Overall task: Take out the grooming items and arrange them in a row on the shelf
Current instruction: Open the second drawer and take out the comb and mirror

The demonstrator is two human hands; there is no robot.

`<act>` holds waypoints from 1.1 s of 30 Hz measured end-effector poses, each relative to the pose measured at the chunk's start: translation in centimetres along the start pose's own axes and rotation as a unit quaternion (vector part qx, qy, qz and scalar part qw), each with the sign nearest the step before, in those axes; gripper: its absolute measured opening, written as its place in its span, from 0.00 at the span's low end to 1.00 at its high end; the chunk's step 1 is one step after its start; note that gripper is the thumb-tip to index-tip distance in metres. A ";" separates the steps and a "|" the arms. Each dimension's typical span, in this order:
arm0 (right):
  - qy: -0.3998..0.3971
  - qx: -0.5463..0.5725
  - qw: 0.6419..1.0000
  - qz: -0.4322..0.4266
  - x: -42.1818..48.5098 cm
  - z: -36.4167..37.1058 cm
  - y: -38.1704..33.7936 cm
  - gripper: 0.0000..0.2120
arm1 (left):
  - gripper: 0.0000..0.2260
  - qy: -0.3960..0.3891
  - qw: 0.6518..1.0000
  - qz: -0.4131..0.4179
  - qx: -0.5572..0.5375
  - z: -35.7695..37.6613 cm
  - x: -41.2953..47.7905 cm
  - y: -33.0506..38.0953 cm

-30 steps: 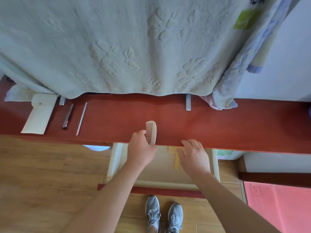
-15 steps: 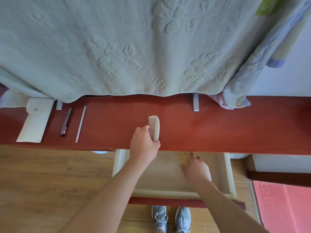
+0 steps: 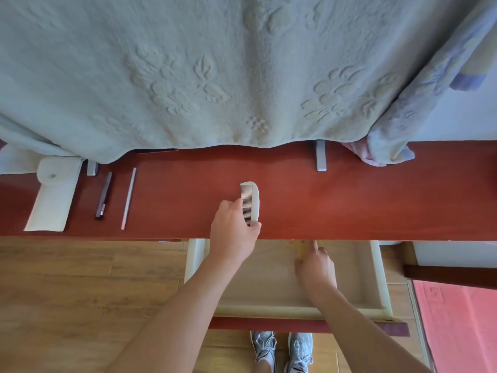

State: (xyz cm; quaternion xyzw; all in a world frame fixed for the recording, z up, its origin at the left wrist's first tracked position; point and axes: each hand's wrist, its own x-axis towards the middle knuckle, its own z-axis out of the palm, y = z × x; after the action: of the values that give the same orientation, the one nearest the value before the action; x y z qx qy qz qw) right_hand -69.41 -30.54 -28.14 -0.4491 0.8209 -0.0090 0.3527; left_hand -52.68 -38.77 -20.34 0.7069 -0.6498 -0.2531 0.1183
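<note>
My left hand (image 3: pixel 234 232) grips the near end of a pale comb (image 3: pixel 251 201) that lies lengthwise on the red-brown shelf (image 3: pixel 336 205). Below the shelf edge, a light wooden drawer (image 3: pixel 376 278) stands pulled out. My right hand (image 3: pixel 316 267) is inside it, fingers on a yellow item (image 3: pixel 302 247) that is partly hidden under the shelf. At the shelf's left lie a folded white cloth (image 3: pixel 52 200), a dark pen-like stick (image 3: pixel 103 195) and a thin white stick (image 3: pixel 128 199), side by side.
A large pale towel (image 3: pixel 215 71) hangs down over the back of the shelf, with a second patterned cloth (image 3: pixel 419 90) at the right. Two grey brackets (image 3: pixel 320 157) stand on the shelf. Wooden floor, my grey shoes and a pink mat (image 3: pixel 462 327) lie below.
My right hand dropped from the shelf edge into the drawer onto the yellow item. My left hand pushed the comb farther onto the shelf.
</note>
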 end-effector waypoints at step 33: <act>-0.046 0.035 0.996 -0.075 -11.5 -9.4 0.4 0.23 | 0.18 -0.003 1.000 0.003 0.024 -0.9 -1.2 0.1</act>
State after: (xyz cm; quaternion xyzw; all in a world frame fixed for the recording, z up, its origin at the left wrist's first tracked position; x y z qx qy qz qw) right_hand -71.22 -24.64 -14.64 -0.4971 0.7669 -0.0437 0.4035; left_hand -52.35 -37.74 -19.25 0.7066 -0.6583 -0.2394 0.1003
